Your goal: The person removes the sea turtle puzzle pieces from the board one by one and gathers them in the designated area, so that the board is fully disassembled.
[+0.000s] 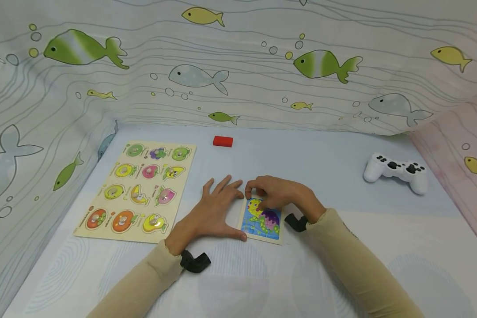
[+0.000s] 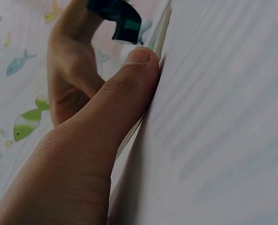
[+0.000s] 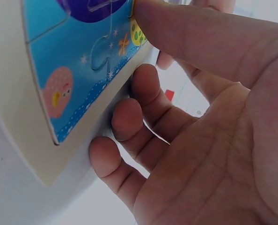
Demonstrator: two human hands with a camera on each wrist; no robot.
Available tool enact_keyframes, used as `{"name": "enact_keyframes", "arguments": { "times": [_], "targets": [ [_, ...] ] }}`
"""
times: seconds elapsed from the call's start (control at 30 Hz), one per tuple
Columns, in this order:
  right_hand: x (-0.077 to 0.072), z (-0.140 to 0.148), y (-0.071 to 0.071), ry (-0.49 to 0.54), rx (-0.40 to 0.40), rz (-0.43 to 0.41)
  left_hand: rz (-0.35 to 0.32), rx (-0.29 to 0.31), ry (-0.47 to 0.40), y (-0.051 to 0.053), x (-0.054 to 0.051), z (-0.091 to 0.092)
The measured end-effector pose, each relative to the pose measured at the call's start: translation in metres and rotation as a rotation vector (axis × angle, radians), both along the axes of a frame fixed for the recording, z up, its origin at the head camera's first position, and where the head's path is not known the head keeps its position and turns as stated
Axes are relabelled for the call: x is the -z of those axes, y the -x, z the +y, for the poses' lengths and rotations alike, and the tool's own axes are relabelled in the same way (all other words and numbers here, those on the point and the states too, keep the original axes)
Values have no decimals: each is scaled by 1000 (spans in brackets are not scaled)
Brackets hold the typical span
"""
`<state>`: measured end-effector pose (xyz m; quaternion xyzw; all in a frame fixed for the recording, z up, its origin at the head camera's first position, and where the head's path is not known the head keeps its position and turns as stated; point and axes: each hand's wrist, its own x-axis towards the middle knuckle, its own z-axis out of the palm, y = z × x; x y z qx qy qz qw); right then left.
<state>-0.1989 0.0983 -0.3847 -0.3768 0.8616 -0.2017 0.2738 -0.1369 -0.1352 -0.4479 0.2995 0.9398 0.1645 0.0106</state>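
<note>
A small jigsaw puzzle (image 1: 271, 227) in a pale wooden frame lies flat on the table, showing a yellow and purple sea animal on blue. My left hand (image 1: 212, 216) rests at its left side with fingers spread. Its thumb (image 2: 139, 61) touches the frame's near left corner. My right hand (image 1: 276, 191) reaches over the far side of the puzzle. In the right wrist view, the right thumb (image 3: 176, 33) lies on the picture's edge, while curled fingers (image 3: 127, 117) sit along the frame's rim. The index fingertip's contact is hidden there.
Left of the hands lies a wooden fruit peg board (image 1: 137, 192). A red block (image 1: 223, 141) is at the back, and a white game controller (image 1: 396, 172) at the right. Fish-printed cloth (image 1: 246, 57) rises behind the table.
</note>
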Motion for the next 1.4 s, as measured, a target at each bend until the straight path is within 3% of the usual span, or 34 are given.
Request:
{"name": "enact_keyframes", "arguments": {
  "times": [0.57,0.97,1.4],
  "targets": [
    [4,0,7,24,-12,-41,19,10,16,-1,-1,0],
    [13,2,4,188,-21,-101,28,14,17,0,0,-1],
    [17,8,1,247,4,-83,31,12,15,-1,1,-1]
  ]
}}
